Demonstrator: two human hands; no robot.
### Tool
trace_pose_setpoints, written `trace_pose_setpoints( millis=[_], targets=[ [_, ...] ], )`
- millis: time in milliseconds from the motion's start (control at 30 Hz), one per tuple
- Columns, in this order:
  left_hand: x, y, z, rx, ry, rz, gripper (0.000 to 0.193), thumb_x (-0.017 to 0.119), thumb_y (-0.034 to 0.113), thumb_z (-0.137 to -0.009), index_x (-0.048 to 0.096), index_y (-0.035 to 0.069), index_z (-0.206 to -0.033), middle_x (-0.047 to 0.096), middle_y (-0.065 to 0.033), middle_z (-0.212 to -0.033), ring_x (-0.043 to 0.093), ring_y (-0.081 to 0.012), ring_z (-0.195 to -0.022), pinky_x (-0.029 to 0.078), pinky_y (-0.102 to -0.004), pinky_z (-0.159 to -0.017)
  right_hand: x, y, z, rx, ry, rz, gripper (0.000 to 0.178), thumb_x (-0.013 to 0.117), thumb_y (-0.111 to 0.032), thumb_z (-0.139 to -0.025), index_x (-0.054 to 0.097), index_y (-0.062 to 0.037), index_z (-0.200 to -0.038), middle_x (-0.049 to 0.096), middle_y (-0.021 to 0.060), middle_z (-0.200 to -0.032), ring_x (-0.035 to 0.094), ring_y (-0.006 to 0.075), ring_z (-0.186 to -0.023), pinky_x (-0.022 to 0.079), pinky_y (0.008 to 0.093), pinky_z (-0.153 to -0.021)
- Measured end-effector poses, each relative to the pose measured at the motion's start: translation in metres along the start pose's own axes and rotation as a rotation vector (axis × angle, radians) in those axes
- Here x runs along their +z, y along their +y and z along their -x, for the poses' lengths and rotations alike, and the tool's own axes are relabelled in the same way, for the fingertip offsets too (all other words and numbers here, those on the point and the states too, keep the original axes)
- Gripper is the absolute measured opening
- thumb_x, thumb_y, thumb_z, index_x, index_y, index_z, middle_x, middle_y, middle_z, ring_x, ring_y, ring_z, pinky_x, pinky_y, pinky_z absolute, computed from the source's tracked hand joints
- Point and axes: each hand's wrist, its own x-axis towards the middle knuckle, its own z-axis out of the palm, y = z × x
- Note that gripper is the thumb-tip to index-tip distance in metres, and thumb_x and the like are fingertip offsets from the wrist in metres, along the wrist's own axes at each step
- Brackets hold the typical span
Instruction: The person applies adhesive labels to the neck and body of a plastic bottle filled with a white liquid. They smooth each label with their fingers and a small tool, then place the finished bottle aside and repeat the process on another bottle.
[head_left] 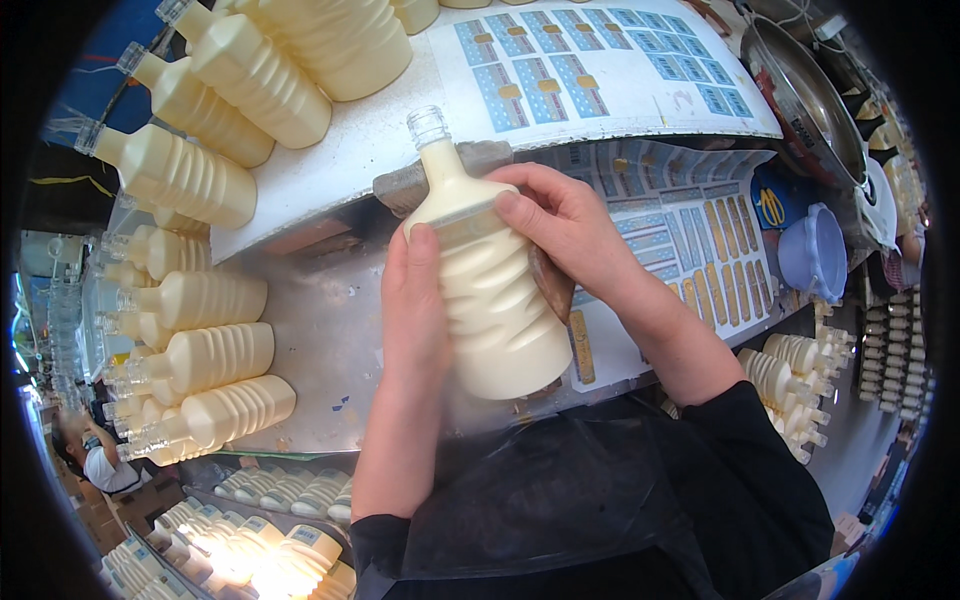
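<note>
A cream-coloured ribbed bottle [495, 310] with a clear threaded neck leans away from me, its base toward my body. My left hand [412, 295] is closed along its left side, thumb at the shoulder. On the other side my right hand [570, 220] grips the shoulder with its thumb on the front. A pale band [465, 224], perhaps a label strip, crosses the bottle below the shoulder between my thumbs. Behind the bottle lies a grey folded cloth [400, 183]. Under my right hand a brown piece [550, 284] sticks out; its kind is not clear.
Similar bottles stand on the white shelf [340, 130] and lie stacked at the left [215, 295]. Sheets of blue and gold labels [660, 235] cover the right of the metal table [320, 330]. A lilac bucket [812, 252] and a large pan [805, 95] are farther right.
</note>
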Motion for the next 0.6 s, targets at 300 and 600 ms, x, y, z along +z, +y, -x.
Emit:
trace_pose_setpoints(
  millis=[300, 600],
  targets=[
    [-0.009, 0.003, -0.002, -0.041, -0.013, 0.015, 0.051, 0.040, 0.043, -0.113, 0.055, 0.000, -0.137, 0.066, -0.0136, -0.129, 0.066, -0.0224, -0.114, 0.053, -0.0372, -0.100, -0.005, 0.001, -0.002, 0.010, -0.010, -0.063, 0.034, 0.063, -0.025, -0.104, 0.065, 0.0004, -0.127, 0.070, 0.0048, -0.112, 0.063, 0.0099, -0.102, 0.051, 0.0259, -0.090],
    [-0.006, 0.003, -0.010, 0.016, -0.041, -0.100, 0.048, 0.043, 0.041, -0.112, 0.056, 0.000, -0.135, 0.068, -0.0113, -0.125, 0.066, -0.0189, -0.112, 0.053, -0.0350, -0.098, 0.004, -0.007, -0.006, 0.040, 0.092, 0.238, 0.045, 0.074, -0.041, -0.091, 0.070, -0.0015, -0.111, 0.074, 0.0084, -0.094, 0.069, 0.0175, -0.087, 0.054, 0.0330, -0.083]
  ],
)
